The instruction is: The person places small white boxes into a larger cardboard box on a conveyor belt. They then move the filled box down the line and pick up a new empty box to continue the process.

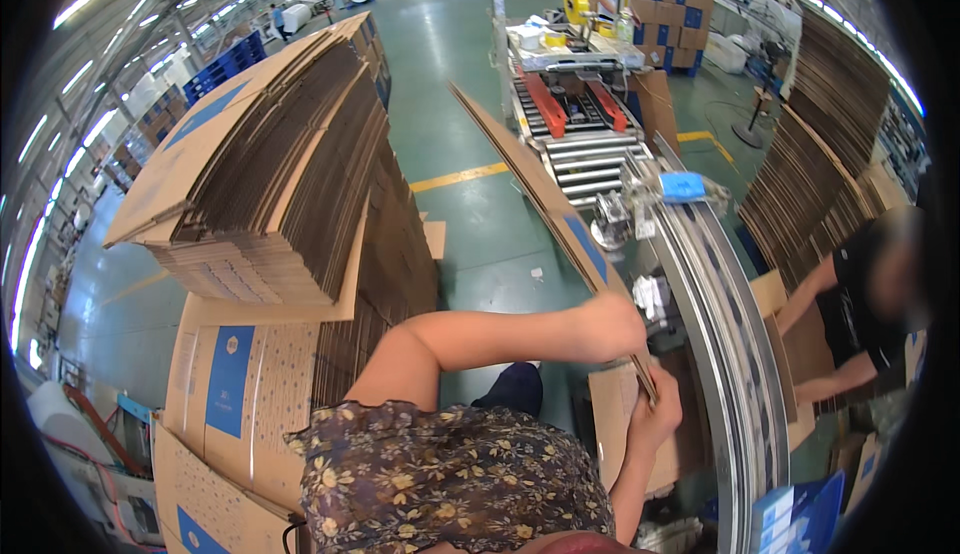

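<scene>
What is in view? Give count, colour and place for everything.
flat carton: one, brown-blue, centre
carton stacks: several, brown, left and right
rollers: several, silver, upper centre
track: one, silver, right of centre
rails: two, red, upper centre
large roll: one, yellow, top
boxes: many, brown-blue, top right
co-worker: one, black top, right
floor: one, green, middle
floral top: one, dark, bottom
left hand: one, bare, at flat carton
right hand: one, bare, carton's near end

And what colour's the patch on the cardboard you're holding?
The patch is blue, seen in the head view.
</scene>
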Demonstrator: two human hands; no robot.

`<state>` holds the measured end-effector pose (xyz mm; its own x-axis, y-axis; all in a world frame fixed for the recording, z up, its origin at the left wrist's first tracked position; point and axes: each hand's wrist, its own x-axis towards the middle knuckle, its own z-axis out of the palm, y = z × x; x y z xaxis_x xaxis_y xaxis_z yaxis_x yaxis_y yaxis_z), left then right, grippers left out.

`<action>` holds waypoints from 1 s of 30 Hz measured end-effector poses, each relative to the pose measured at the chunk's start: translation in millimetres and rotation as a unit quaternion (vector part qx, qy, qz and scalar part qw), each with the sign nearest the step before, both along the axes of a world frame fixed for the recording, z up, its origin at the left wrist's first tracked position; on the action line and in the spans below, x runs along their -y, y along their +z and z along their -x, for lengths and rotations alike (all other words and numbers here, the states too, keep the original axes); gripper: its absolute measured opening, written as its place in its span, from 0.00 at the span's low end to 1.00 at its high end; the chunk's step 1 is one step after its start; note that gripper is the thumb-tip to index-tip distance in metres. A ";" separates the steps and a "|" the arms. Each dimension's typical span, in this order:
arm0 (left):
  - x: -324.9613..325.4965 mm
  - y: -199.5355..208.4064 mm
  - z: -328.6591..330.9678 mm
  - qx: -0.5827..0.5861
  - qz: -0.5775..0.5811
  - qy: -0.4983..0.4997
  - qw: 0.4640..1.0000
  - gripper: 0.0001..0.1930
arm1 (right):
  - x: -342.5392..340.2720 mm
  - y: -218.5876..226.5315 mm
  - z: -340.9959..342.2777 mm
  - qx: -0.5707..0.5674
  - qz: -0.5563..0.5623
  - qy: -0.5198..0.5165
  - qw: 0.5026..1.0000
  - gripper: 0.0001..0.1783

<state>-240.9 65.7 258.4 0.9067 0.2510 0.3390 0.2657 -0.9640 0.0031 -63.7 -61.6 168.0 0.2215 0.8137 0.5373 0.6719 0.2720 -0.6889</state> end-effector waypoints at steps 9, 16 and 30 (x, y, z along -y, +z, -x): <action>74.8 -159.9 -101.3 -0.077 0.213 -0.178 0.958 0.11 | 274.6 -59.5 -110.7 0.071 0.266 -0.197 0.941 0.11; 29.4 -182.0 -136.2 -0.039 -0.008 -0.168 0.985 0.14 | 327.3 -85.9 -131.7 -0.112 0.285 -0.403 0.863 0.19; -38.1 -110.3 -214.7 -0.245 0.201 -0.356 0.879 0.19 | 106.3 -132.6 -179.0 -0.480 -0.086 -0.598 0.636 0.64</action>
<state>-26.2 103.7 148.2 0.8948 -0.4294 -0.1220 -0.3407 -0.8335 0.4350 115.3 -167.9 35.4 0.9196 -0.2987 -0.2551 -0.2391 0.0895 -0.9669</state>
